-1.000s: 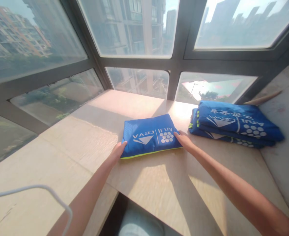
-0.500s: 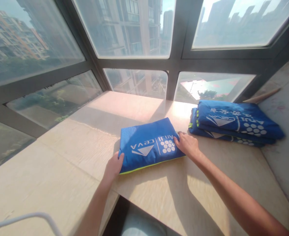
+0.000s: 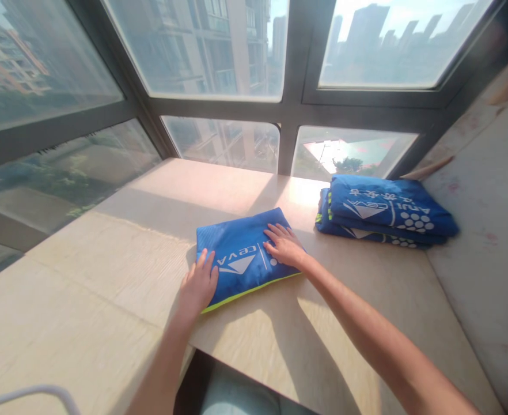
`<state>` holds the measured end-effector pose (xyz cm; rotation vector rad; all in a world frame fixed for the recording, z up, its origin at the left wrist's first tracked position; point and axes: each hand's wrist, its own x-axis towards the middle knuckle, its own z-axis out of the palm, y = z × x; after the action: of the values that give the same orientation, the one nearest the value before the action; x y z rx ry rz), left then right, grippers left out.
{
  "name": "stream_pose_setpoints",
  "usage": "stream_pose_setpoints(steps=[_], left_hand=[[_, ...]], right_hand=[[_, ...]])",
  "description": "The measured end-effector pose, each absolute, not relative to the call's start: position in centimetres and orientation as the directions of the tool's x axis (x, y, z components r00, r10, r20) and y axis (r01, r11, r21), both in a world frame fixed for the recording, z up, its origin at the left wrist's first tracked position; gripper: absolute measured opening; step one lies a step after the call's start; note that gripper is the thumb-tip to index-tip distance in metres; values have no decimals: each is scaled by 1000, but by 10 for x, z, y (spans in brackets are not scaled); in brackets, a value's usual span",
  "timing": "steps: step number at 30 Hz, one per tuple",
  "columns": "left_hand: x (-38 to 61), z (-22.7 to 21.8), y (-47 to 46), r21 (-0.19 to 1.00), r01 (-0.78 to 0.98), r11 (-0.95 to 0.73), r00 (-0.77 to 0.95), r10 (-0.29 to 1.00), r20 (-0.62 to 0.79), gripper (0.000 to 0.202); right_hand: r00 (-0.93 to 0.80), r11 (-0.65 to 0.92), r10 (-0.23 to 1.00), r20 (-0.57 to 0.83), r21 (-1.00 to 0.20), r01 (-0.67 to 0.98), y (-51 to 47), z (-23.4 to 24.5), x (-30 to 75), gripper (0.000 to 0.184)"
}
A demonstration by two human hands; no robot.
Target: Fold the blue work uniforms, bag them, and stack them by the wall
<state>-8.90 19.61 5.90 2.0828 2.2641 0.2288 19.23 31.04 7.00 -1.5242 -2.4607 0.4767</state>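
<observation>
A folded blue garment [image 3: 245, 245] with white printed logos and a yellow-green edge lies flat on the pale tabletop. My left hand [image 3: 200, 279] rests on its left end, fingers stretched over the cloth. On the right part of the print lies my right hand [image 3: 284, 245], palm down with fingers spread, covering some of the white dots. Neither hand grips the fabric. To the right, a stack of similar folded blue garments [image 3: 383, 210] sits close to the wall.
Windows with grey frames [image 3: 295, 109] border the table [image 3: 120, 253] at the back and left. A patterned wall [image 3: 478, 242] stands at the right. A white cable [image 3: 33, 391] curves at the lower left, and a dark gap [image 3: 197, 374] opens at the front edge.
Both hands have let go of the garment's side edges and moved onto its top, with fingers now laid flat. The camera view has shifted slightly to the right.
</observation>
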Motion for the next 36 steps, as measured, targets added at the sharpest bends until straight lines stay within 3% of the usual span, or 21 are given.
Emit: stream_pose_setpoints(steps=[5, 11, 15, 20, 24, 28, 32, 36], left_hand=[[-88, 51, 184, 231, 970, 76, -101, 990, 99, 54], [-84, 54, 166, 387, 922, -11, -32, 994, 105, 54], [-72, 61, 151, 414, 904, 108, -177, 976, 130, 57], [-56, 76, 135, 352, 865, 358, -354, 932, -78, 63], [-54, 86, 127, 379, 787, 487, -419, 873, -252, 61], [-57, 85, 120, 517, 664, 540, -460, 840, -287, 56], [-57, 80, 109, 708, 485, 514, -429, 845, -319, 53], [-53, 80, 95, 802, 205, 562, -425, 789, -444, 52]], right_hand=[[-283, 249, 959, -30, -393, 885, 301, 67, 196, 58], [-223, 213, 974, 29, -439, 873, 254, 60, 215, 56], [-122, 161, 986, 111, -499, 852, 218, 51, 236, 52], [58, 57, 982, 181, -572, 818, 182, 42, 272, 58], [224, -195, 974, -23, -587, 786, 151, 40, 298, 62], [297, -306, 948, -116, -592, 745, 123, 34, 306, 62], [283, -258, 955, -88, -715, 649, 107, 28, 308, 60], [354, -269, 931, -90, -825, 497, 96, 25, 314, 54]])
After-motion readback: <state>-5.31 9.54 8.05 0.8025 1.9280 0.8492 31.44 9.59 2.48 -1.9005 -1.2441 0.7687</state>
